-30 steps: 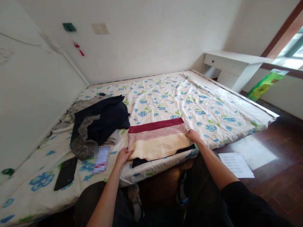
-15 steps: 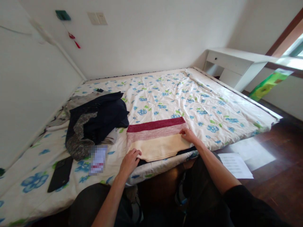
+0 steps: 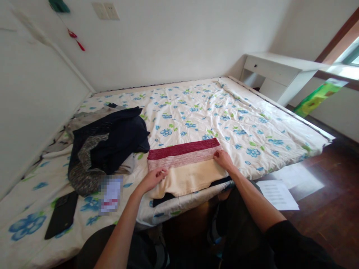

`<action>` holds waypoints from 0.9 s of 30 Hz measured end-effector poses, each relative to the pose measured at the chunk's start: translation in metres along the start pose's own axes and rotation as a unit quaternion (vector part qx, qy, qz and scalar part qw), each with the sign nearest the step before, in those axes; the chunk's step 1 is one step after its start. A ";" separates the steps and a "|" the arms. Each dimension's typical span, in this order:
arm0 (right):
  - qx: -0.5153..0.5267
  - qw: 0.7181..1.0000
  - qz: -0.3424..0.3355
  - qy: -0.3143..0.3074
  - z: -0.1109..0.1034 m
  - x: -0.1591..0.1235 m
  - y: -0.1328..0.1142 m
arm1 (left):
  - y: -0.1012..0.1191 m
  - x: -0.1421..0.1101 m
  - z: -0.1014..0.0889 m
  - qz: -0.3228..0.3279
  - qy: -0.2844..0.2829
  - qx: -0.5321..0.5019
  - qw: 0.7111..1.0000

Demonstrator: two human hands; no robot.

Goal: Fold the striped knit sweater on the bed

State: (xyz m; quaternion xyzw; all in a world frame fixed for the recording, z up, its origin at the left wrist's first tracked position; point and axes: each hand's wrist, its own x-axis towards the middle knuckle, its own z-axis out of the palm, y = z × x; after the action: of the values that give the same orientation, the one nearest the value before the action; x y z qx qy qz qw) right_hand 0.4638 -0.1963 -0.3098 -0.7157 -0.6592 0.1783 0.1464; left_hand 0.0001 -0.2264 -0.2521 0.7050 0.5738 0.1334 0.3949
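Observation:
A folded knit sweater [image 3: 186, 168], cream with dark red and pink stripes, lies at the near edge of the bed on top of a dark garment [image 3: 165, 197]. My left hand [image 3: 153, 178] rests on the sweater's left side, its fingers curled and pinching the cream fabric. My right hand [image 3: 223, 158] lies on the sweater's right edge with its fingers pressed on the fabric. Both forearms reach in from below.
The bed [image 3: 238, 123] carries a white quilt with blue flowers. A heap of dark and grey clothes [image 3: 106, 144] lies to the left, with a black phone [image 3: 61, 215] and a small card [image 3: 110, 194] near it. A white desk [image 3: 277, 73] stands at the right; a paper sheet [image 3: 276, 194] lies on the wooden floor.
My left hand has moved from the sweater's near left corner up onto its left side and now pinches the fabric. My right hand stayed at the right edge. The view shifted slightly.

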 end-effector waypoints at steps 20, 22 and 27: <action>-0.054 0.991 -0.116 -0.041 0.070 0.037 -0.172 | -0.025 0.071 0.057 -0.064 0.219 0.320 0.919; -0.034 0.981 -0.183 -0.059 0.091 0.042 -0.212 | -0.025 0.069 0.058 -0.064 0.222 0.317 0.920; -0.013 0.970 -0.230 -0.083 0.131 0.040 -0.245 | -0.034 0.069 0.053 -0.064 0.208 0.306 0.927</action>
State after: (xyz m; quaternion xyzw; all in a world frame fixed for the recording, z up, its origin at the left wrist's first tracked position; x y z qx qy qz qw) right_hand 0.1895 -0.1386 -0.3205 -0.5296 -0.8182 0.1898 0.1186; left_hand 0.0313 -0.1841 -0.3291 0.7099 0.6997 0.0695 0.0394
